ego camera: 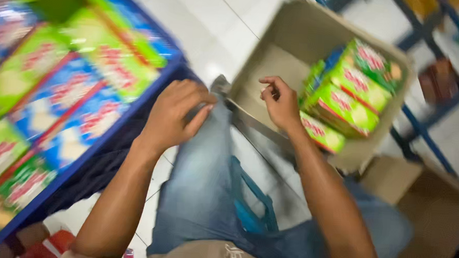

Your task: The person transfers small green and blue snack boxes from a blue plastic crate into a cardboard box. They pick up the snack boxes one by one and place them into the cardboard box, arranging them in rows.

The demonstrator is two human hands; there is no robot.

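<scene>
My left hand (176,114) rests on my knee in blue jeans, its fingers bent over the fabric, holding nothing that I can see. My right hand (279,101) hovers over the near rim of an open cardboard box (273,64), fingers curled loosely with nothing visible in them. Inside the box, at its right side, stand several green packets (352,93) with red print, stacked upright. The picture is motion-blurred.
A blue shelf (132,114) on the left carries rows of green and blue packets (60,96). White floor tiles (208,25) lie between shelf and box. A blue metal rack (425,127) stands at the right, with brown cardboard (432,215) below it.
</scene>
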